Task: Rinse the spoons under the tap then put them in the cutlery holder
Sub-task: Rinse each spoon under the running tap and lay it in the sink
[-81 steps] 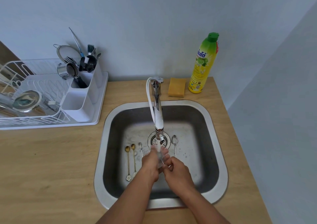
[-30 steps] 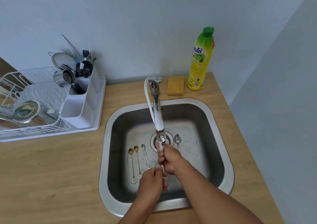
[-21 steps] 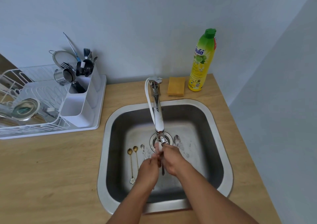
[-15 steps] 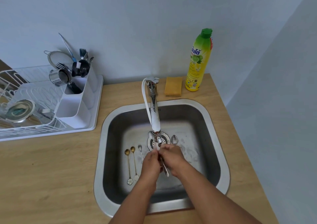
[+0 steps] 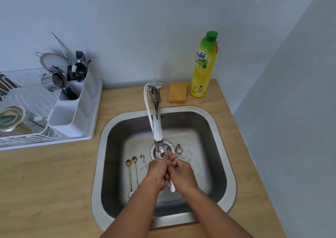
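My left hand (image 5: 156, 172) and my right hand (image 5: 181, 174) are pressed together just below the tap (image 5: 157, 128), both closed around one silver spoon (image 5: 172, 186). Only its handle end shows, poking down between my palms. On the sink floor two gold spoons (image 5: 132, 174) and a small silver spoon (image 5: 143, 162) lie to the left of my hands. Another silver spoon (image 5: 179, 149) lies right of the drain. The white cutlery holder (image 5: 72, 114) stands on the drying rack at the left, with several utensils in its far compartment.
The steel sink (image 5: 225, 157) is set into a wooden counter (image 5: 45, 183). A yellow sponge (image 5: 177, 94) and a green-capped dish soap bottle (image 5: 205, 64) stand behind the sink. The white drying rack (image 5: 23, 132) holds a metal lid and a steel cup.
My hands have rubbed along the spoon under the tap, the left rising to meet the right. The spoon's handle now points down toward me. The camera has shifted slightly.
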The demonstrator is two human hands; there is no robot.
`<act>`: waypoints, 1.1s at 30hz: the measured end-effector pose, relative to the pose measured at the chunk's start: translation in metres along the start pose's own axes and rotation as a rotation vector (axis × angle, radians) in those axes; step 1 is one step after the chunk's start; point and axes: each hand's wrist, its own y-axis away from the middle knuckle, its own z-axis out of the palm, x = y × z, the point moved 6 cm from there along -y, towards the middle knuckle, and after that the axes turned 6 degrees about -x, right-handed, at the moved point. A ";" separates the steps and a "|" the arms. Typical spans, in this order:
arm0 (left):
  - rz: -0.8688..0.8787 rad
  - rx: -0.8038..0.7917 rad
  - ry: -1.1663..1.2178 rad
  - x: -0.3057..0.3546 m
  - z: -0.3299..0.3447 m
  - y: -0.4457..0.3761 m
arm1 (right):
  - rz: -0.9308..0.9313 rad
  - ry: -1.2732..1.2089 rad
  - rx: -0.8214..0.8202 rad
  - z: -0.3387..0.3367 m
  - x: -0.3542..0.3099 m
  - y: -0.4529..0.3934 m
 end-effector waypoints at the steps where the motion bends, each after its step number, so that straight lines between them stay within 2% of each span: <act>1: 0.000 -0.009 0.015 -0.001 0.001 0.002 | -0.014 0.009 0.007 0.003 -0.002 -0.002; 8: -0.006 -0.060 0.245 -0.013 -0.017 0.013 | -0.093 -0.010 -0.053 0.023 -0.017 -0.006; 13: 0.050 -0.056 0.060 -0.008 -0.033 0.005 | 0.039 -0.174 -0.185 0.034 0.004 -0.004; 16: 0.108 -0.068 -0.040 -0.013 -0.030 0.006 | 0.029 -0.257 -0.225 0.032 0.005 -0.011; 19: 0.156 -0.040 -0.016 -0.017 -0.032 0.006 | 0.005 -0.240 -0.225 0.033 0.001 -0.020; 23: 0.161 0.086 -0.192 -0.016 -0.058 -0.001 | 0.070 -0.261 -0.089 0.027 0.011 -0.033; 28: 0.159 0.372 -0.603 -0.018 -0.096 -0.016 | 0.121 -0.262 0.235 -0.020 0.031 -0.042; 30: 0.116 0.407 -0.735 -0.023 -0.101 -0.022 | 0.151 -0.214 0.343 -0.040 0.041 -0.042; 33: 0.095 0.416 -0.863 -0.025 -0.104 -0.031 | 0.201 -0.188 0.399 -0.055 0.055 -0.044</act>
